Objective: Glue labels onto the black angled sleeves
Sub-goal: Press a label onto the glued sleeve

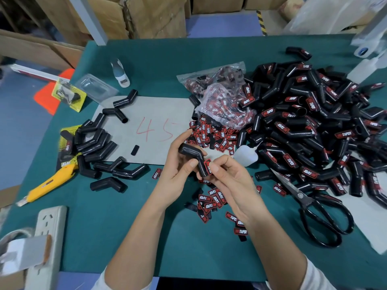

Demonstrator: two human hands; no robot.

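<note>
- Holding a black angled sleeve [193, 159] above the green table [146, 237], I have my left hand [178, 170] curled round its bend, thumb lying on the lower leg.
- My right hand [228, 176] pinches a red-and-black label [208, 165] against the lower end of that sleeve, fingertips [214, 167] pressing on it.
- Left of my hands lies a small pile of bare sleeves [94, 143], none with labels that I can see, partly on a grey sheet [152, 122] marked "45" in red.
- To the right sits a large heap of labelled sleeves [314, 132].
- Loose labels [211, 135] are scattered just beyond my hands, and more [213, 199] lie under my right wrist.
- A clear bag of labels [222, 97] rests at the heap's left edge.
- Black scissors [314, 210] lie right of my right forearm, blades pointing toward the heap.
- A yellow utility knife [52, 183] lies near the table's left edge, with a white power strip [48, 237] nearer to me.
- A small white bottle [119, 72] lies at the far left of the table; I cannot tell what it holds.
</note>
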